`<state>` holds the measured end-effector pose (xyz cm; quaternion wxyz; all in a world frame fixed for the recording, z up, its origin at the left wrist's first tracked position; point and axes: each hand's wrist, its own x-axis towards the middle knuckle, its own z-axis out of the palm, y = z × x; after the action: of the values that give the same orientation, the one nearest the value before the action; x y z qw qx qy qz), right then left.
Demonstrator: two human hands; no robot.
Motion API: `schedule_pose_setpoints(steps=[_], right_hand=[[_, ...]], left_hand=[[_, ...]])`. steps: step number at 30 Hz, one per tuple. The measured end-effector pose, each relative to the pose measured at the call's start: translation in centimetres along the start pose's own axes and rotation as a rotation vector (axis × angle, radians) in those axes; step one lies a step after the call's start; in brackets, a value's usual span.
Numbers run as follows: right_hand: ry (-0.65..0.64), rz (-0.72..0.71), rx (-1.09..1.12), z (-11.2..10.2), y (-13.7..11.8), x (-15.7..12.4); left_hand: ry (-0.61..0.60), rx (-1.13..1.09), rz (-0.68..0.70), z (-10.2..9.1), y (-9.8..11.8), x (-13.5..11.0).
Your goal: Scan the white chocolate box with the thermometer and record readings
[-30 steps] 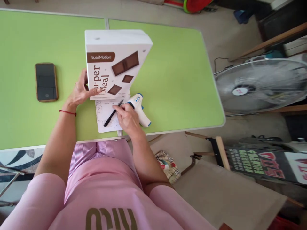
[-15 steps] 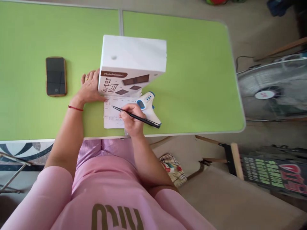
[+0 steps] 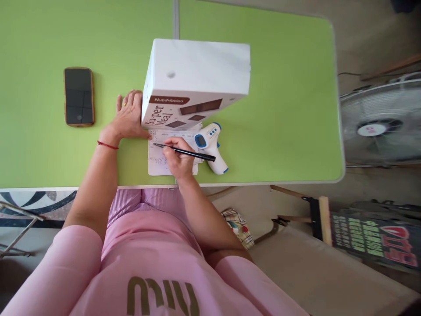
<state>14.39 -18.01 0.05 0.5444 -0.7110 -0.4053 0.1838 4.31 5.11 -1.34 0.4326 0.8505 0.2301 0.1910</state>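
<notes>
**Left hand:** The person's left hand (image 3: 128, 119) rests on the lime-green metal-edged tabletop (image 3: 279, 109), just left of the tall white cardboard carton printed "NutriMotion Su-per Meal" (image 3: 197, 72). A thin red string bracelet (image 3: 108, 145) circles the wrist, and a gold ring (image 3: 124, 104) sits on one finger.

**Left fingers:** Slightly spread and lying flat, with the fingertips against the carton's left side.

**Right hand:** The person's right hand (image 3: 177, 159) is just below the carton, over a white printed paper sheet (image 3: 157, 166).

**Right fingers:** Pinching a slim black pen (image 3: 188, 152), whose tip points left over the sheet. Whether it touches the paper is hard to tell.

**Carton:** Stands at the centre of the scene, its lower edge overlapping the top of the sheet.

**Near the carton:** A white-and-blue gun-shaped infrared thermometer (image 3: 212, 147) lies just below its right corner. A dark smartphone in a brown case (image 3: 79, 97) lies well left of it.

**Farther off:** A metal electric fan (image 3: 381, 127) stands well right of the carton, beyond the tabletop's edge.
</notes>
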Motion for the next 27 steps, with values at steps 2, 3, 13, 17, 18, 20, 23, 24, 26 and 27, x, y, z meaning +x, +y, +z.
schedule_pose_setpoints(steps=[2, 3, 13, 17, 18, 20, 23, 24, 26, 27], right_hand=[[0.006, -0.005, -0.023, -0.1, 0.2, -0.2], [0.027, -0.014, -0.036, -0.1, 0.3, -0.3], [0.014, -0.090, -0.104, 1.1, 0.3, -0.3], [-0.030, -0.064, -0.103, 1.2, 0.2, -0.3], [-0.032, -0.070, -0.102, 1.2, 0.2, -0.3], [-0.035, -0.077, -0.113, 1.2, 0.2, -0.2], [-0.037, -0.067, -0.146, 1.1, 0.2, -0.2], [-0.037, -0.066, -0.150, 1.0, 0.2, -0.1], [-0.039, -0.070, -0.146, 0.9, 0.1, -0.1], [-0.041, -0.072, -0.143, 0.9, 0.1, -0.1]], left_hand=[[0.011, -0.031, 0.000, 0.1, 0.0, -0.1], [0.016, -0.040, -0.004, 0.1, 0.1, -0.1], [0.001, 0.002, -0.034, -0.2, -0.9, 0.1], [-0.009, -0.038, -0.010, -0.4, -1.2, 0.1], [-0.011, -0.048, -0.003, -0.5, -1.2, 0.1], [-0.015, -0.053, 0.000, -0.5, -1.2, 0.0], [-0.013, -0.046, -0.010, -0.5, -0.8, 0.0], [-0.006, -0.048, -0.010, -0.5, -0.6, -0.1], [0.010, -0.060, -0.003, -0.5, -0.2, -0.1], [0.016, -0.065, 0.001, -0.5, 0.0, -0.2]])
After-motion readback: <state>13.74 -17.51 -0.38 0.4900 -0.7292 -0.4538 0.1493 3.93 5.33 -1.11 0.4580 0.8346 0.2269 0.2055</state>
